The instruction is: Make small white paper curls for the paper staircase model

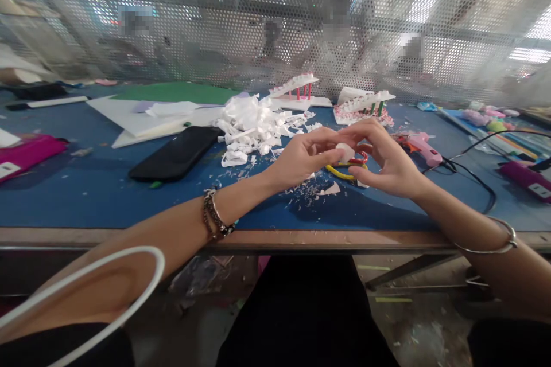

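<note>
Between the thumb and fingers of my left hand (303,155) is a small white piece (345,152), its kind not clear. Opposite it, my right hand (387,160) curves with thumb and fingers apart, its fingertips close to the piece; I see nothing held in it. Under the hands lie yellow-handled scissors (338,173), partly hidden, with something red (360,158) just above them. White scraps (329,189) are scattered on the blue tabletop below.
A heap of white paper strips (253,126) lies beyond my left hand, beside a black phone (176,155). Two small white models (301,92) stand at the back. A pink glue gun (424,148) with a black cable lies at right.
</note>
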Tool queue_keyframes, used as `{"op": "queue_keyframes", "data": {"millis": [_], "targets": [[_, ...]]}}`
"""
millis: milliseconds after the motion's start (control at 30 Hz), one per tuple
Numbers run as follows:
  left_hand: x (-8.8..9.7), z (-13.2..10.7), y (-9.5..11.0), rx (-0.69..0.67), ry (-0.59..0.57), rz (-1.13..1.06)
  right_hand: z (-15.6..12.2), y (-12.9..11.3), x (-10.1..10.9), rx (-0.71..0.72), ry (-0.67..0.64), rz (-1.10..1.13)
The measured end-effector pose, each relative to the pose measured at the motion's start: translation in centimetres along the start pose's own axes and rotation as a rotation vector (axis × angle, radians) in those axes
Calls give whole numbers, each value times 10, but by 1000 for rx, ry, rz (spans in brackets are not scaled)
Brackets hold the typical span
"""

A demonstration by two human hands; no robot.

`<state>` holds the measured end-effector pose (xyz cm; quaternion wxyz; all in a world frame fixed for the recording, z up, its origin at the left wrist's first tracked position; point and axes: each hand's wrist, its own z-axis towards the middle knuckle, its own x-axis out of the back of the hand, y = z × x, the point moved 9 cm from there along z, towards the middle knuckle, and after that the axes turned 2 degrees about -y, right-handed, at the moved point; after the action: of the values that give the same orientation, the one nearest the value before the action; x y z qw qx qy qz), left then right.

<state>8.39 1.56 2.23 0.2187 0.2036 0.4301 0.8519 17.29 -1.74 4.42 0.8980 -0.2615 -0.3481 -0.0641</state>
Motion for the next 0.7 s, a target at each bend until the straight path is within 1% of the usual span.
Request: {"op": "queue_keyframes", "data": {"millis": [67,133,233,367,467,567,633,700], "targets": [[3,1,0,-7,39,8,-2,9,0,-77,36,64],[6,1,1,-5,73,17,-3,15,2,-122,97,101],[7,1,1,-10,103,21,-5,13,9,-107,191,72],[6,0,-2,37,98,18,-6,4,15,-59,251,-15],[3,-1,-6,77,67,-19,-7,-1,16,-21,256,-41],[1,-2,-9,104,39,-23,-6,-2,14,-23,215,-74],[2,-2,-9,103,37,-18,-5,-4,12,-16,192,-137],[3,-1,-8,84,41,-29,-4,-11,12,46,186,-226]]}}
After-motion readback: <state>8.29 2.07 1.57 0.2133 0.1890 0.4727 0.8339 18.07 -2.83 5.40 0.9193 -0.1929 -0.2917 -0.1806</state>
